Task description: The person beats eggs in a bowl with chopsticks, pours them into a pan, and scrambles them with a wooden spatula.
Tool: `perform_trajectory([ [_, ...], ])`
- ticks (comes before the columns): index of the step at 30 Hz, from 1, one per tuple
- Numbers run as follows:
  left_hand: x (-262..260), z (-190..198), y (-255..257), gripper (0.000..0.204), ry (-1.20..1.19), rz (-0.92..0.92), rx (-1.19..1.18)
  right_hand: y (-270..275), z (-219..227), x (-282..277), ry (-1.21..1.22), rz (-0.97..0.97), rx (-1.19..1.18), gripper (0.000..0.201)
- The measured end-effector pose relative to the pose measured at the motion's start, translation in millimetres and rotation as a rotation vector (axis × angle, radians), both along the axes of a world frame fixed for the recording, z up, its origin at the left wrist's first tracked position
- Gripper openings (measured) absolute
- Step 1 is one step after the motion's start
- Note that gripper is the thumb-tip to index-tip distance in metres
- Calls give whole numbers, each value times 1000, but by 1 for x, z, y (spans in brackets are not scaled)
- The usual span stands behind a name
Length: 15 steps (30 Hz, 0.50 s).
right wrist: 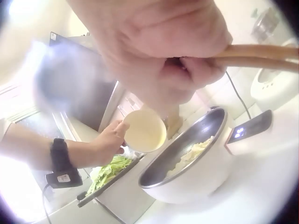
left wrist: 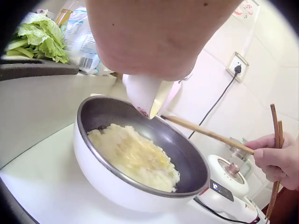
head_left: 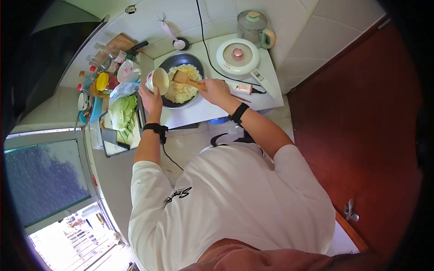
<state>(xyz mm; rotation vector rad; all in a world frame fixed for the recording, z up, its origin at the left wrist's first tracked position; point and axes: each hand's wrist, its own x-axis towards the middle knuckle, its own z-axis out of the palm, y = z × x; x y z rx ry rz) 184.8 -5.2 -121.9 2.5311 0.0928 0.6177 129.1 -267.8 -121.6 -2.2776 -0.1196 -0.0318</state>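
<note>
The left hand (head_left: 153,100) grips a small bowl (head_left: 158,81), tilted over the left side of a dark-lined pan (left wrist: 187,170). In the right wrist view the left hand (right wrist: 108,143) has its thumb on the rim of the bowl (right wrist: 145,131), with pale yellow liquid inside. Rice-like food with yellow egg (left wrist: 135,156) lies in the pan. The right hand (head_left: 218,93) holds a wooden spatula (head_left: 186,80) whose head is over the food; chopsticks (left wrist: 275,172) are in the same hand (left wrist: 275,158). In the right wrist view the right hand (right wrist: 163,51) covers the upper middle.
Left of the pan, leafy greens (head_left: 123,113) and a knife (head_left: 109,135) lie on a board. Bottles and a yellow-lidded jar (head_left: 102,81) stand behind. Right of the pan are a white lidded cooker (head_left: 238,56), a glass pot (head_left: 252,28) and a black cord (head_left: 204,43).
</note>
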Motion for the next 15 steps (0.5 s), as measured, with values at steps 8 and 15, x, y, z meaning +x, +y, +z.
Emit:
perform_trajectory([
  [8, 2, -15, -3, 49, -33, 53, -72, -5, 3, 3, 28, 32, -37, 23],
  [15, -7, -12, -16, 53, -14, 147, -44, -11, -2, 2, -11, 53, -117, 28],
])
